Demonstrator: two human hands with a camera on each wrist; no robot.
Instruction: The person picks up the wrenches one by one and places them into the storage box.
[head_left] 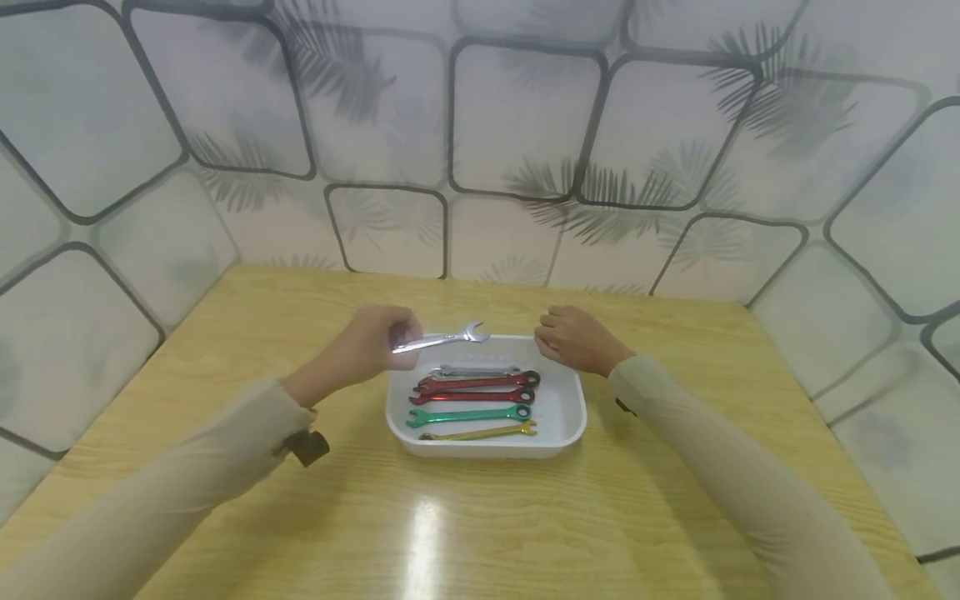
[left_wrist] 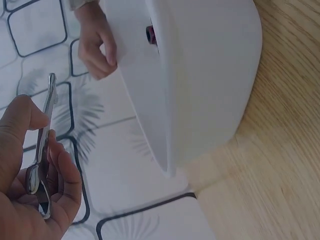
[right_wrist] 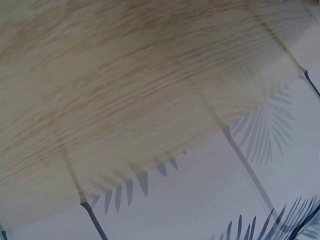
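My left hand (head_left: 371,342) holds a silver wrench (head_left: 448,338) between thumb and curled fingers, its open-jaw end pointing right. The wrench is raised above the back left of a white plastic tray (head_left: 487,451). In the left wrist view the fingers wrap the wrench's lower end (left_wrist: 42,185). Inside the tray lie silver wrenches (head_left: 480,370), two red wrenches (head_left: 476,397), a green wrench (head_left: 468,415) and a yellow wrench (head_left: 480,433), roughly parallel. My right hand (head_left: 577,340) is loosely curled at the back right rim, with no tool visible; contact with the rim is unclear.
The tray stands on a light wood-grain table (head_left: 480,525). Patterned wall covering (head_left: 525,117) rises behind the table and on both sides. The right wrist view shows only tabletop (right_wrist: 100,100) and the wall's base (right_wrist: 200,200).
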